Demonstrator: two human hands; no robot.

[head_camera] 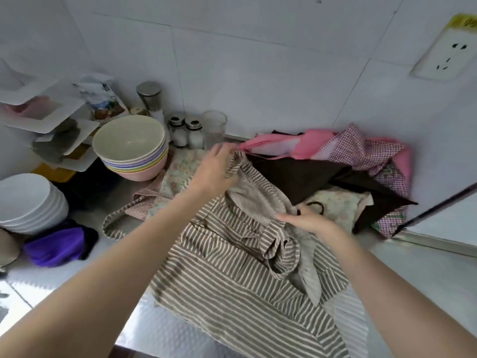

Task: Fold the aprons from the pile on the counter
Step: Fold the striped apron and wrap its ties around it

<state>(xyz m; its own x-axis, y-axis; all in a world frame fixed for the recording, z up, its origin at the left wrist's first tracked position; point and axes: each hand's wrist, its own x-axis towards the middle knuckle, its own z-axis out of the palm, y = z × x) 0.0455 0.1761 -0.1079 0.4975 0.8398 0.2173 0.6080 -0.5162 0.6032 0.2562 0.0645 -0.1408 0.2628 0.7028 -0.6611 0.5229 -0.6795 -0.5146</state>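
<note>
A brown-and-cream striped apron (232, 275) lies spread across the metal counter (418, 275) in front of me, its lower part hanging over the front edge. My left hand (215, 169) pinches the apron's top corner at the far side and lifts it. My right hand (308, 219) grips the bunched striped fabric near the middle right. One striped strap (113, 228) loops out to the left. Behind lies the pile of aprons (348, 171): pink, dark brown, red check and floral pieces heaped against the wall.
A stack of pastel bowls (131, 148) and white bowls (28, 200) stand at the left, with a purple cloth (56, 245) near them. Shakers (185, 133) and a glass (214, 125) stand by the wall. A floral cloth (178, 171) lies under my left arm.
</note>
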